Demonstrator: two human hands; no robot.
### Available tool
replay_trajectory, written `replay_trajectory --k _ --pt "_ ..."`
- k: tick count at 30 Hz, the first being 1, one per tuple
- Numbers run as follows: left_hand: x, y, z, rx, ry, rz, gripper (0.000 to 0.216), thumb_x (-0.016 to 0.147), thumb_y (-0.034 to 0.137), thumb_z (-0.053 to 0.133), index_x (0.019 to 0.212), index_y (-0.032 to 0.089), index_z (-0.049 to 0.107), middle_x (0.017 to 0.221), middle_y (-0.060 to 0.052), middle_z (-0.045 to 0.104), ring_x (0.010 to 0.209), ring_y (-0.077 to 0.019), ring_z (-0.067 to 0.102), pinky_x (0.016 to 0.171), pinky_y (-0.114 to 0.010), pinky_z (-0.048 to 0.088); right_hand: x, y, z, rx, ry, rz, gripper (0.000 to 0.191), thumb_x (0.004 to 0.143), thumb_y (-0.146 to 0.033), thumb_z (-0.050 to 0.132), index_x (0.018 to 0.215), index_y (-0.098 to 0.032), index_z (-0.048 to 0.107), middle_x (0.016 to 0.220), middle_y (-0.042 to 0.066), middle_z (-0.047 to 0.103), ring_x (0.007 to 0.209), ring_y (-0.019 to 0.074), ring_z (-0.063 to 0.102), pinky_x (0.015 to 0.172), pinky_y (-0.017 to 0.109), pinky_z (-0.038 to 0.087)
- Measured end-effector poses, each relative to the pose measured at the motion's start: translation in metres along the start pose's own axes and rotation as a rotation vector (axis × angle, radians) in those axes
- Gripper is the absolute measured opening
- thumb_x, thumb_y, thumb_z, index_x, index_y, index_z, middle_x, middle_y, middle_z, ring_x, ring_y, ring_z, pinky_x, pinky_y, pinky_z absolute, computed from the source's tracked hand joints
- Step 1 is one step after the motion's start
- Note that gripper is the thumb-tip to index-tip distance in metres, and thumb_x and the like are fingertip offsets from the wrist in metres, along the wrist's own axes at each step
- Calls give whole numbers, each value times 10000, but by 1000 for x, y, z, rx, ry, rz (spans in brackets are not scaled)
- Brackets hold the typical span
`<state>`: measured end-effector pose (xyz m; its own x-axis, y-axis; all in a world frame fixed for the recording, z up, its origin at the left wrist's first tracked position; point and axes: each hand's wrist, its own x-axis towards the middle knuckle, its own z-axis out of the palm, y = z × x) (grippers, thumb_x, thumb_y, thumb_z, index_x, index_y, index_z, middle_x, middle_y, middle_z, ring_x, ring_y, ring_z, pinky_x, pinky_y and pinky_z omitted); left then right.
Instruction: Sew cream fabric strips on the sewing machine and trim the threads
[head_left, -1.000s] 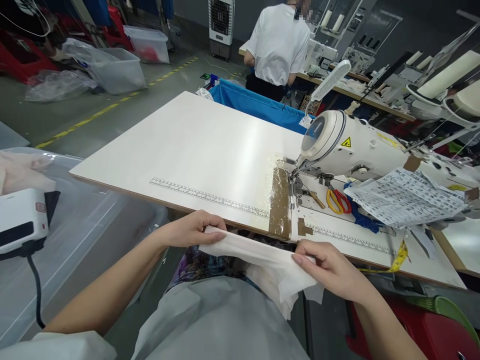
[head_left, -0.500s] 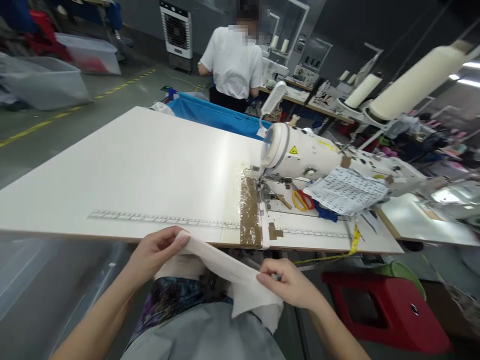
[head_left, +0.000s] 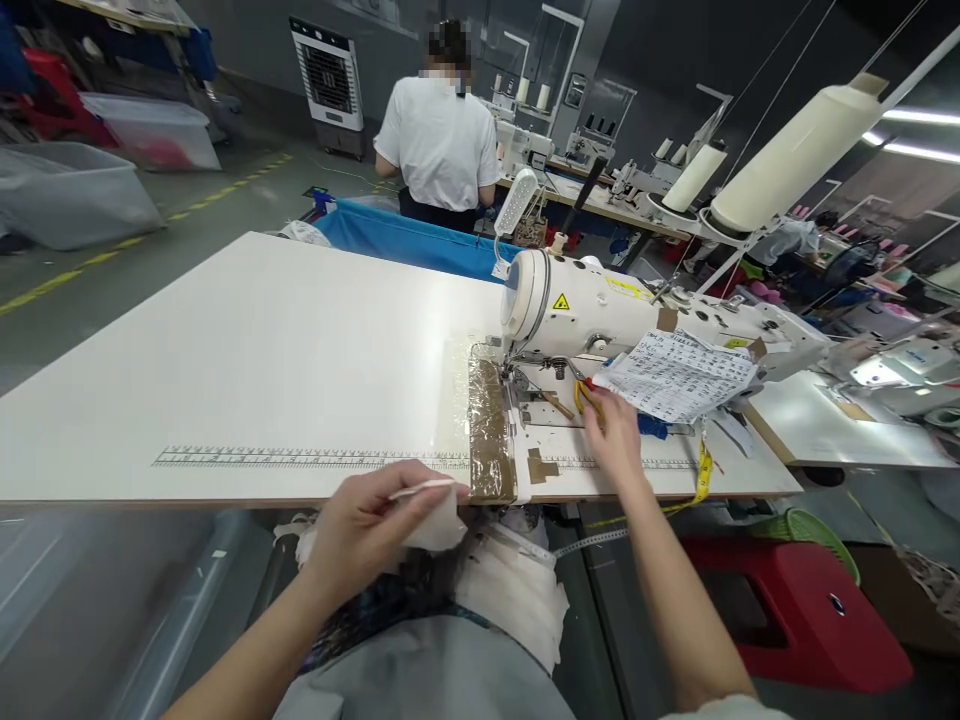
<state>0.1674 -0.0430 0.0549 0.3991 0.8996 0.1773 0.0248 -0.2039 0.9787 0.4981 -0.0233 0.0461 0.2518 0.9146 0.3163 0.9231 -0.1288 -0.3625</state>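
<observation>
My left hand (head_left: 375, 520) is closed on a folded piece of white fabric (head_left: 436, 520), pinched between thumb and fingers at the table's front edge. More white cloth (head_left: 510, 590) hangs over my lap below it. My right hand (head_left: 619, 440) is stretched across the sewing machine bed, with its fingers closed at the handles of a pair of scissors (head_left: 580, 394) with yellow and red grips. The fingers partly hide the scissors. The white sewing machine (head_left: 577, 300) stands just behind them.
The white table (head_left: 300, 350) has a printed ruler (head_left: 300, 458) along its front. A written sheet (head_left: 679, 375) leans on the machine, near a yellow tape measure (head_left: 703, 475). A red stool (head_left: 817, 610) stands at the right. Beyond the blue cloth bin (head_left: 412, 240), a person (head_left: 439, 140) faces away.
My right hand has let go of the white fabric and moved up and forward to the scissors. My left hand has shifted right and slightly down, still gripping the fabric, which now hangs loose.
</observation>
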Motion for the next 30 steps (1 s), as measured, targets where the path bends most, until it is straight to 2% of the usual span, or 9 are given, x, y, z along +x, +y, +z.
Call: replay_trajectory --k 3,5,8,11,13,15,18,22,30 --pt "-3 -4 6 110 -86 183 164 938 267 579 926 217 735 868 -56 759 778 -181 695 662 -251 526 46 25 5 -91 -64 82 346 893 -320 449 1079 -85 621 1119 273 630 1143 417 554 943 536 424" --pt "-5 -10 7 153 -91 258 158 928 201 587 984 222 733 871 -48 757 778 -161 691 674 -234 516 56 35 7 -130 -134 113 302 863 -344 508 1011 -106 621 1021 256 654 1067 411 590 872 477 454" --pt "-6 -17 5 176 -100 280 163 923 194 597 1002 222 737 857 -41 757 759 -150 685 669 -224 501 45 45 -1 -146 -247 146 210 808 -350 574 889 -160 604 881 185 670 933 346 627 761 384 465" --pt "-6 -20 2 145 -122 136 187 937 300 589 925 213 753 806 -44 749 713 -161 675 625 -229 488 9 46 -21 -118 -352 172 172 783 -347 579 839 -184 568 782 110 654 767 261 629 659 328 452" --pt "-5 -21 3 120 -143 6 265 935 394 580 870 207 758 790 -52 746 685 -175 664 595 -239 480 -23 34 -36 -37 -424 134 190 815 -358 541 910 -194 550 803 64 650 731 207 613 638 293 449" --pt "-3 -24 5 97 -166 -76 313 925 447 580 843 204 760 799 -59 749 679 -183 655 591 -244 478 -54 11 -49 83 -519 1 223 838 -412 544 944 -217 525 807 18 626 711 172 575 625 270 431" --pt "-3 -27 9 46 -182 -92 287 912 434 606 856 203 767 818 -54 756 698 -176 653 614 -233 476 -83 -34 -61 65 -597 -270 317 787 -487 654 784 -226 476 736 -8 578 654 152 481 633 279 363" --pt "-8 -30 12 18 -146 -40 207 904 358 632 866 202 762 806 -34 754 704 -151 651 621 -202 466 -82 -73 -65 -129 -537 -408 326 826 -489 622 745 -206 481 733 17 605 667 162 483 673 305 290" --pt "-14 -30 9 38 -86 22 192 889 301 629 788 180 740 641 5 665 522 -81 471 488 -170 342 -68 -87 -61 -185 -587 -500 162 780 -318 590 727 -196 497 669 -2 599 613 134 487 694 293 253"
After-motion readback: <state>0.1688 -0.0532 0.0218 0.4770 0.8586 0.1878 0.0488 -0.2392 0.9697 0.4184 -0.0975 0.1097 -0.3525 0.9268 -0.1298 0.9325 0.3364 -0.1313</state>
